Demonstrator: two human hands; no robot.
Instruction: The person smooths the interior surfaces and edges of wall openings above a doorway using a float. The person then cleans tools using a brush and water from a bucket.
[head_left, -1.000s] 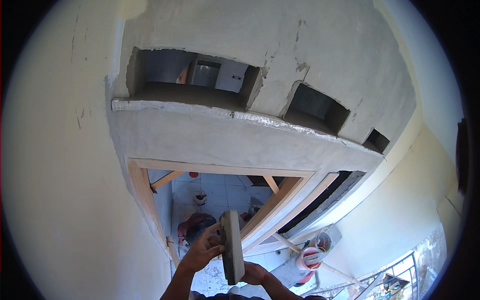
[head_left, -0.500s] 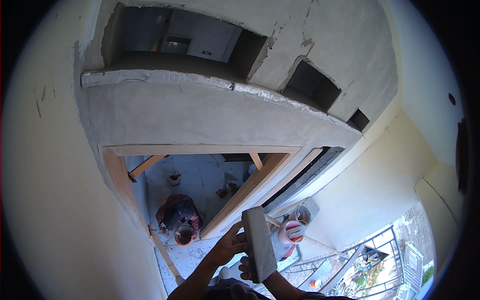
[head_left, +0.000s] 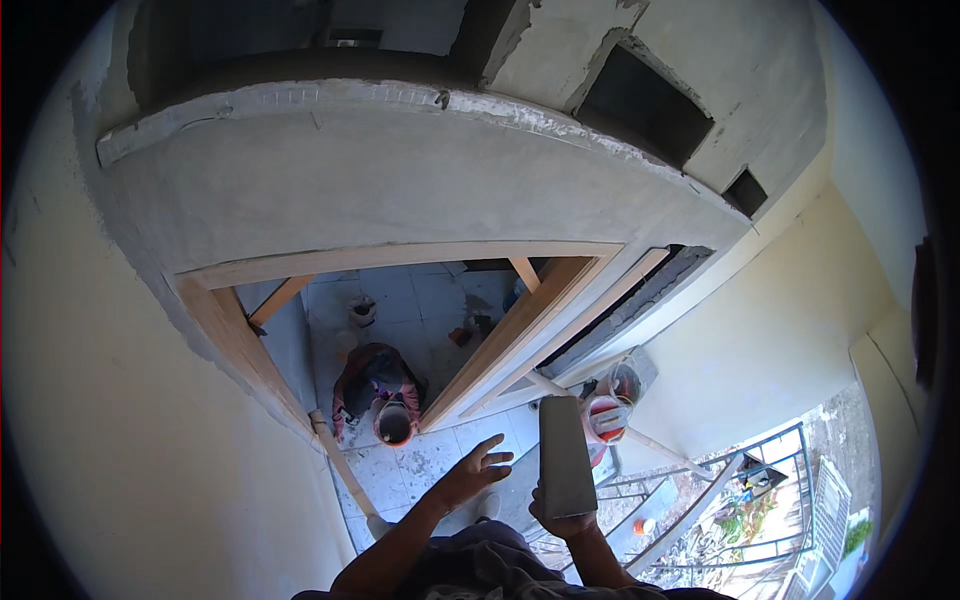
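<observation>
My right hand (head_left: 562,518) holds a grey rectangular float-like block (head_left: 565,450) upright by its lower end, its broad pale face toward the camera. My left hand (head_left: 470,472) is just left of the block, open and apart from it, with fingers spread and nothing in them. Beyond both hands is a wooden door frame (head_left: 410,252) with diagonal braces, set in a grey plastered wall (head_left: 400,180) that has rough-edged rectangular openings (head_left: 645,100) above a ledge.
A co-worker (head_left: 365,375) bends over a bucket (head_left: 393,425) in the doorway, on white floor tiles (head_left: 470,445). Right of it stand paint-spattered buckets (head_left: 610,420) near a wooden pole (head_left: 665,452). A railing (head_left: 790,435) edges a drop at lower right; pale walls (head_left: 120,420) flank both sides.
My left hand has let go of the block and opened. My right hand has carried the block rightward. The view has shifted, so the openings and doorway sit higher in the picture.
</observation>
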